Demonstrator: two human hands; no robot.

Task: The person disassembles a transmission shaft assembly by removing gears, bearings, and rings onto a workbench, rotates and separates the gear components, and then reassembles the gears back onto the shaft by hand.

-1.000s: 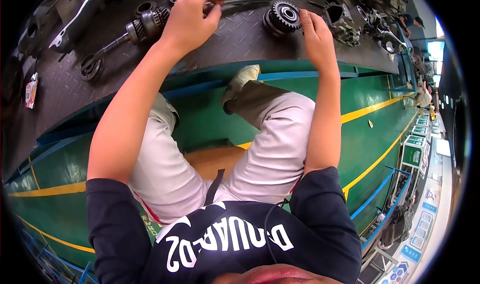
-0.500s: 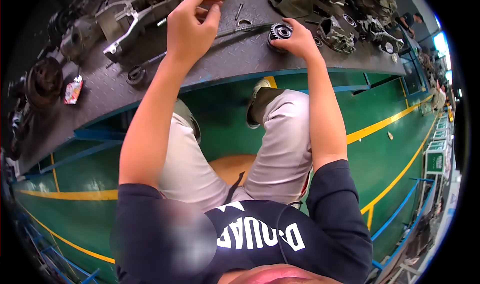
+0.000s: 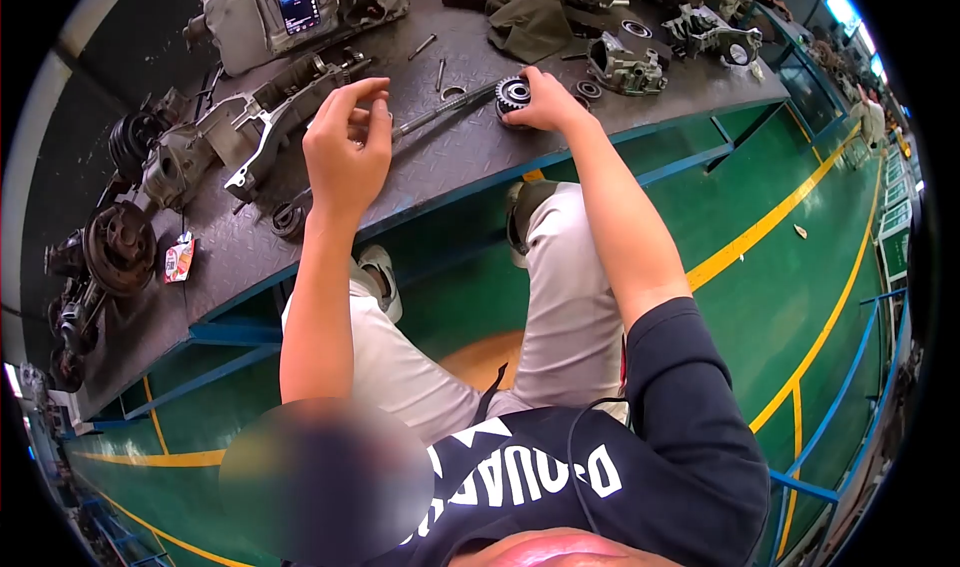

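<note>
At the left end of the table (image 3: pixel 225 272), a round rusty drum (image 3: pixel 120 249) lies beside a small red-and-white packet (image 3: pixel 179 259) near the near edge; its contents cannot be seen. Farther in, a pale casing (image 3: pixel 258 152) slants toward the far edge, where a large housing (image 3: pixel 240 22) carries a lit phone (image 3: pixel 296 1). A ringed part (image 3: pixel 288 221) lies by the near edge, next to the left forearm. The left hand (image 3: pixel 345 152) is raised with its wrist below, fingers bent over toward the right, thumb apart from them, nothing visible between. From behind it the shaft (image 3: pixel 440 114) runs obliquely rightward and toward the far edge, its right end reaching the gear (image 3: pixel 512 94). The gear sits right of the table's middle, in from the near edge, its round face up. The right hand (image 3: pixel 545 102) grips it from the right, fingers on the far side, thumb on the near side, forearm slanting in over the near edge. Beyond are a dark cloth (image 3: pixel 528 27) and, farther right, an open-sided metal housing (image 3: pixel 628 65).
</note>
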